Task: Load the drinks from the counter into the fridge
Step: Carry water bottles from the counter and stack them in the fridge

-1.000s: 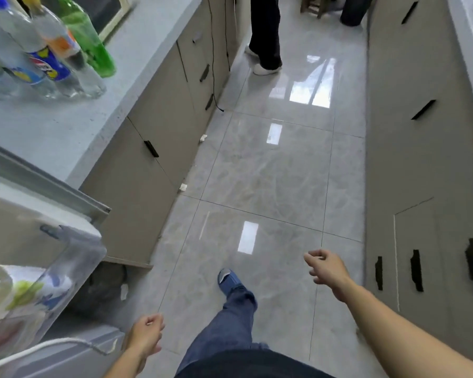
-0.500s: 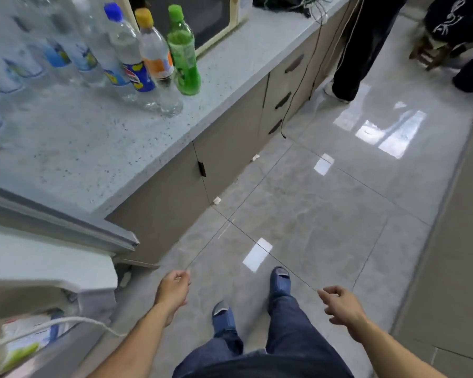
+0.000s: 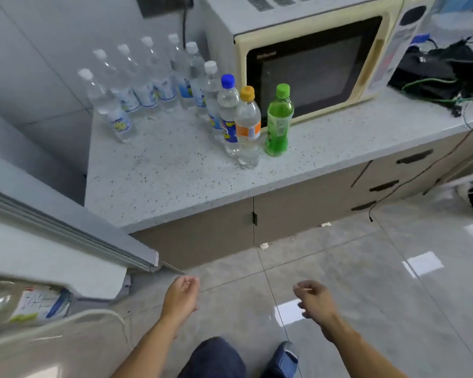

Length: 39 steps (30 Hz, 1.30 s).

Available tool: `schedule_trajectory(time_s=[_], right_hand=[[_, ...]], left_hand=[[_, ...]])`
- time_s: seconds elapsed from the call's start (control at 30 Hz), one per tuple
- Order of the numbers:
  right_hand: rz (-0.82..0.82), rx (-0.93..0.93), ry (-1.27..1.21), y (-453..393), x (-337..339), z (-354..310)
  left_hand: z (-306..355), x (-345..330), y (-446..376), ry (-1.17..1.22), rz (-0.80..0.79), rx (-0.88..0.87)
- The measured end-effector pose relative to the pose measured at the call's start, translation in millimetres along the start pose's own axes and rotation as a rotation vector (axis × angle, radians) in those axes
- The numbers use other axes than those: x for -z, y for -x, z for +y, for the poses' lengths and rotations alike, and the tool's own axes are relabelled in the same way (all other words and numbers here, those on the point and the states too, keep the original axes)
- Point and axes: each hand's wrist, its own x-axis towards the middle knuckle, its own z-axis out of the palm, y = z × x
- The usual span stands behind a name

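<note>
Fingers loosely curled on both hands, holding nothing: left hand point(image 3: 181, 296) and right hand point(image 3: 313, 300) hang low over the floor, well short of the drinks. Green bottle point(image 3: 278, 121), orange-cap bottle point(image 3: 247, 126) and blue-cap bottle point(image 3: 228, 113) stand upright nearest the counter point(image 3: 161, 181) edge, likely easiest to take first. Clear water bottles point(image 3: 148, 83) are lined up behind, beside the microwave point(image 3: 311, 58). Fridge door point(image 3: 52, 257) stands open at left, ready for loading.

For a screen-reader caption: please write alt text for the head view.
Both hands, left hand and right hand, hang empty above the floor before a speckled counter holding upright drink bottles, including a green bottle, beside a microwave.
</note>
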Motion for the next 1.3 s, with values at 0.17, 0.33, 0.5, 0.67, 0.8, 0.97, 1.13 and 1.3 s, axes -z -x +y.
schedule_trajectory(time_s=[0.17, 0.33, 0.5, 0.67, 0.8, 0.97, 1.13, 1.3], right_hand=[[-0.139, 0.287, 0.044, -23.3, -40.8, -126.3], [-0.262, 0.502, 0.067, -33.0, -87.2, -233.3], [-0.291, 0.732, 0.128, -25.4, -131.4, -339.4], [-0.308, 0.883, 0.194, -20.4, -169.4, -442.2], [-0.243, 1.086, 0.283, -24.3, -184.5, -531.3], [-0.054, 1.152, 0.567, -55.2, -172.4, -625.0], [0.062, 0.982, 1.021, -102.9, -159.0, -663.5], [0.042, 0.901, 1.400, -125.2, -164.4, -666.3]], left_hand=[[73.8, 3.9, 0.3, 0.154, 0.179, -0.119], [156.8, 30.3, -27.0, 0.329, 0.337, -0.261], [233.3, 65.3, -65.7, 0.592, 0.521, -0.309], [291.2, 103.8, -102.6, 0.728, 0.668, -0.313], [334.7, 134.2, -136.2, 0.689, 0.723, -0.330], [377.7, 168.4, -175.4, 0.403, 0.831, -0.307], [405.9, 203.6, -213.4, 0.171, 0.917, -0.237], [413.3, 225.2, -246.0, -0.224, 0.865, -0.260]])
